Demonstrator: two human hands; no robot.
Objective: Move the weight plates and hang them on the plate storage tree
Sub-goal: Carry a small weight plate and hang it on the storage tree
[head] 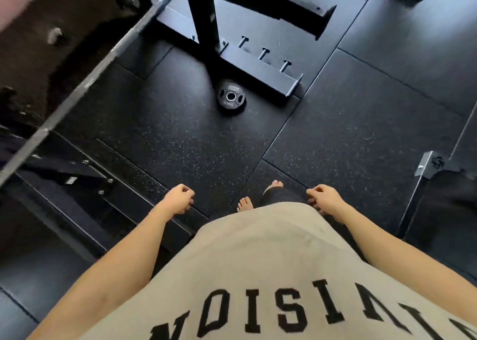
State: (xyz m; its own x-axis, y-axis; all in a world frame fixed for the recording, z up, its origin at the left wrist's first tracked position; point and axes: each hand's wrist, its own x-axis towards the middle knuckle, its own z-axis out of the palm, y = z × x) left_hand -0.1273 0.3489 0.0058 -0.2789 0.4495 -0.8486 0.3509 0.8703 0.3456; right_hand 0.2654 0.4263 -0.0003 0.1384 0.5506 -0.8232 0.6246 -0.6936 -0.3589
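One plate point(230, 96) lies flat on the floor point(348, 133) against the end of the rack point(258, 66) base, while the left hand point(179, 199) and right hand point(325, 197) hang loosely curled, holding nothing.

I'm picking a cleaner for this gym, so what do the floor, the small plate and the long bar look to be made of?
Floor: likely rubber tiles, matte black with pale flecks and visible seams.
Plate: probably rubber- or urethane-coated, dull black, with a shiny metal ring round its centre hole.
Bar: metal, likely steel, silver-grey with a satin sheen; blur hides any texture.
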